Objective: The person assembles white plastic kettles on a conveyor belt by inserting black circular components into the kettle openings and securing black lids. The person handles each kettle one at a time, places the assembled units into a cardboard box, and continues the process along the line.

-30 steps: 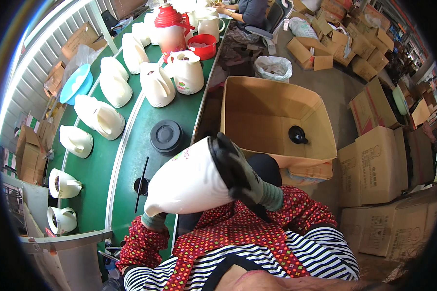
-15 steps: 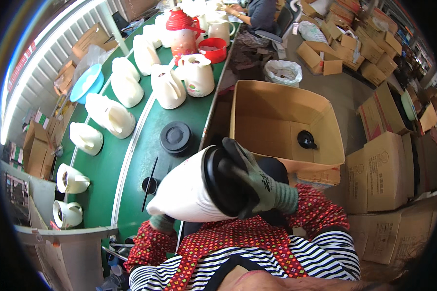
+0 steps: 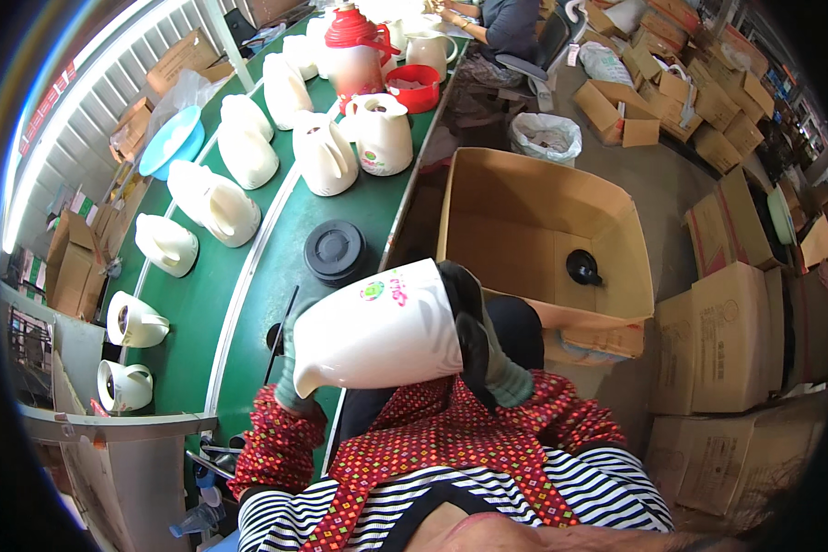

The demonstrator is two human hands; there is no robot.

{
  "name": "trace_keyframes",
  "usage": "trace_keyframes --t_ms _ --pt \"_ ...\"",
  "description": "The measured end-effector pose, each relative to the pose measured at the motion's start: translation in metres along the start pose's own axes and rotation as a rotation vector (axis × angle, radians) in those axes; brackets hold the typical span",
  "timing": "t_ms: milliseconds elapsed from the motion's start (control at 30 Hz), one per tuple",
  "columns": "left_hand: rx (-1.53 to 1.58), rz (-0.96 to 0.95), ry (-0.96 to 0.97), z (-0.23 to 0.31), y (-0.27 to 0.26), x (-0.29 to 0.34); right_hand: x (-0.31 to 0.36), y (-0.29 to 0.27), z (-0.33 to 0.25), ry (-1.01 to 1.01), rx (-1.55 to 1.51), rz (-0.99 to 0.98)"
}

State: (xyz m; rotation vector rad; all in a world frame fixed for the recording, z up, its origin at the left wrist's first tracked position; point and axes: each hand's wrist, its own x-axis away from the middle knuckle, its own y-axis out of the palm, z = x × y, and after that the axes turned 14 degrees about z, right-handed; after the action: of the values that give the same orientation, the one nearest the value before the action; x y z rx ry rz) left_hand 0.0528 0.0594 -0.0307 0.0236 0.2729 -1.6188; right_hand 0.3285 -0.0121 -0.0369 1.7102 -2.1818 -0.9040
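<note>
A white jug with a pink and green flower print lies on its side between my two gloved hands, over my lap at the table edge. My left hand closes round its spout end, fingers mostly behind it. At the wide base end my right hand is pressed, its dark glove fingers curled against the rim. Whether a black base piece sits under those fingers I cannot tell. On the green table, close by, are black round bases, apparently stacked, and a thin black rod.
Several white jugs stand along the table's left and far side, near a red flask, a red bowl and a blue basin. Right stands an open carton holding a black part. Another person sits beyond.
The jug has turned, so its printed side now shows and the black round end has swung out of sight. My right hand has shifted round the base; my left shows more at the spout.
</note>
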Motion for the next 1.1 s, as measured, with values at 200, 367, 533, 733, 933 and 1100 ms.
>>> trace_keyframes --t_ms 200,367,533,733,933,1100 --pt "-0.377 -0.064 0.239 0.071 0.003 -0.03 0.018 -0.046 0.072 0.046 0.073 0.099" --pt "-0.846 -0.05 0.352 0.102 0.006 -0.032 0.016 -0.012 0.015 0.049 0.288 0.09" --pt "-0.876 -0.213 0.33 0.112 0.012 -0.022 -0.008 0.033 -0.038 -0.381 0.886 -0.614" --pt "-0.538 -0.46 0.501 0.142 -0.02 -0.013 -0.011 0.021 -0.051 -0.348 1.034 -0.647" --pt "-0.772 -0.569 0.688 0.111 0.002 -0.011 -0.005 0.039 -0.066 -0.348 1.327 -0.696" --pt "-0.583 -0.71 0.758 0.099 0.013 -0.031 0.001 0.043 -0.057 -0.348 1.34 -0.68"
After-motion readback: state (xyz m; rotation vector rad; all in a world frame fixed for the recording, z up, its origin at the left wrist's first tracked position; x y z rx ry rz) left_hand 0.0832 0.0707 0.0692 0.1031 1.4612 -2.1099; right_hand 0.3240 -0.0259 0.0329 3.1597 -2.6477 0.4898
